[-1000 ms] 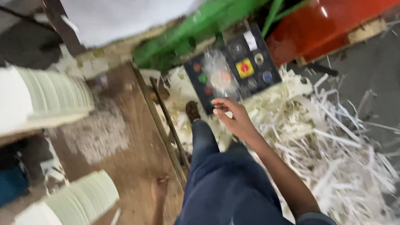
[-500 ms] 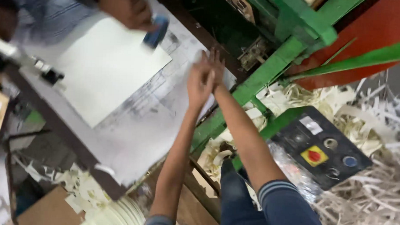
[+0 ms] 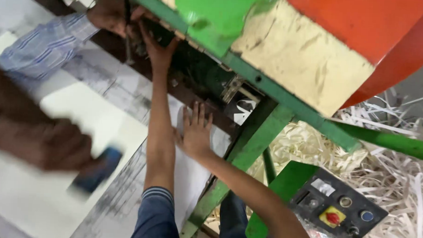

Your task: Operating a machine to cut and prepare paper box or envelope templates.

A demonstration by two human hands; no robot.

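Note:
My left hand (image 3: 158, 46) reaches up, fingers spread, into the dark gap under the green machine beam (image 3: 287, 100); it holds nothing. My right hand (image 3: 195, 132) lies flat, fingers apart, on a white paper sheet (image 3: 191, 174) at the table's edge beside the green frame leg (image 3: 250, 151). A co-worker's hand (image 3: 107, 14), with a striped blue sleeve, is at the same gap just left of my left hand. Another blurred co-worker's hand (image 3: 46, 143) holds a small blue object (image 3: 97, 172) over a white sheet (image 3: 26, 197) at lower left.
A dark control panel (image 3: 339, 210) with a red button on yellow and a blue button sits at lower right. White paper shreds (image 3: 397, 182) pile up on the right. An orange machine housing (image 3: 388, 36) overhangs at top right.
My hands were together on the paper; the left has now stretched up into the machine's gap and the right lies flat lower down. The co-worker's hand with the blue object moved to lower left.

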